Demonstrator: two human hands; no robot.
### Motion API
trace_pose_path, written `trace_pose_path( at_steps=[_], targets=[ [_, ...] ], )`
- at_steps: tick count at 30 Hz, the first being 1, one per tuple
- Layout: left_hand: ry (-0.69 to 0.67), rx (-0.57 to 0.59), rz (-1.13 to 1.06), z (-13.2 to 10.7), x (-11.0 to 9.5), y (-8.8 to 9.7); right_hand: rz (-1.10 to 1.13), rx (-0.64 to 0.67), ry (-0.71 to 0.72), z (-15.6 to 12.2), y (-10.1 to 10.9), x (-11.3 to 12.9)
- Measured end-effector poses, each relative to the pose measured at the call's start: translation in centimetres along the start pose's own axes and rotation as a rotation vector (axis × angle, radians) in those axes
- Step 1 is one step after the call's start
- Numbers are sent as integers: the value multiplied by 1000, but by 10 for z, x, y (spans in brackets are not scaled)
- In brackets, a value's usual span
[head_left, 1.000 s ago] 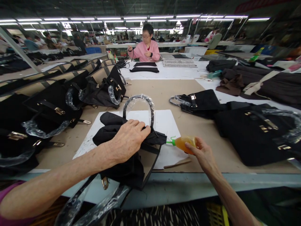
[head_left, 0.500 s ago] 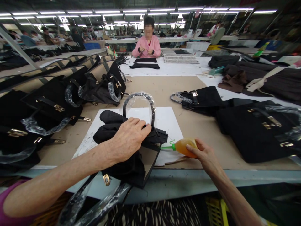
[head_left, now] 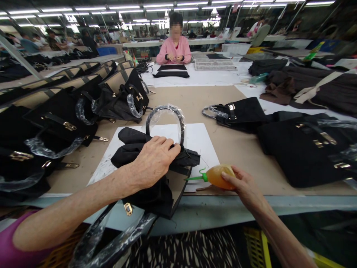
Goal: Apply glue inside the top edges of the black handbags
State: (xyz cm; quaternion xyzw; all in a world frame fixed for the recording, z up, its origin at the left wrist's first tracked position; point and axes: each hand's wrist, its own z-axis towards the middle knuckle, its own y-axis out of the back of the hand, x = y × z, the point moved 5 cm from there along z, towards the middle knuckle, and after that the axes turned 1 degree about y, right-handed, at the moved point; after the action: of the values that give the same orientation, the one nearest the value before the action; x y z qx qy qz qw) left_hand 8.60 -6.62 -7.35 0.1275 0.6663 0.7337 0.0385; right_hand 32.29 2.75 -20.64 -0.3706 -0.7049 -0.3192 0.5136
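A black handbag [head_left: 152, 199] lies at the table's front edge, its beige inside partly showing. My left hand [head_left: 156, 160] is closed on its black cloth near the base of a plastic-wrapped handle [head_left: 164, 108]. The bag's other wrapped handle [head_left: 117, 243] hangs over the edge below, beside a gold clasp [head_left: 128, 209]. In my right hand [head_left: 242, 180] is a squeeze bottle [head_left: 220, 175] of amber liquid with a green nozzle [head_left: 195, 178]. The bottle lies sideways, its tip pointing left at the bag's rim. Whether the tip touches the bag I cannot tell.
White paper [head_left: 200, 137] lies under the bag. Rows of black bags [head_left: 64, 108] stand at the left; more bags [head_left: 304, 149] lie at the right beside dark fabric [head_left: 320, 87]. Across the table sits a person in pink [head_left: 175, 52]. A yellow basket [head_left: 258, 245] is below the edge.
The bottle has shifted slightly, its green tip now further left and a little lower along the bag's rim. My left hand keeps its hold on the bag.
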Motion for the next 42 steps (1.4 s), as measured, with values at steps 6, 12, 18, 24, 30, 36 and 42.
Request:
trace_pose_path(
  at_steps=[6,12,18,24,30,36,42],
  targets=[
    [2,7,19,1,-1,2,50,38,-19,-13,-9,11],
    [0,-4,27,1,-2,2,89,109,-34,-26,-19,12],
    [-3,9,32,0,-4,1,135,107,-58,-40,-28,15],
    [-1,10,37,-1,-4,0,193,137,-59,-54,-38,19],
    [-6,14,38,-2,-3,-1,231,143,-79,-63,-42,17],
    [4,12,40,-1,-2,-1,294,69,-72,-63,-38,14],
    [6,11,51,-1,-2,-1,334,8,-70,-61,-37,9]
  ],
)
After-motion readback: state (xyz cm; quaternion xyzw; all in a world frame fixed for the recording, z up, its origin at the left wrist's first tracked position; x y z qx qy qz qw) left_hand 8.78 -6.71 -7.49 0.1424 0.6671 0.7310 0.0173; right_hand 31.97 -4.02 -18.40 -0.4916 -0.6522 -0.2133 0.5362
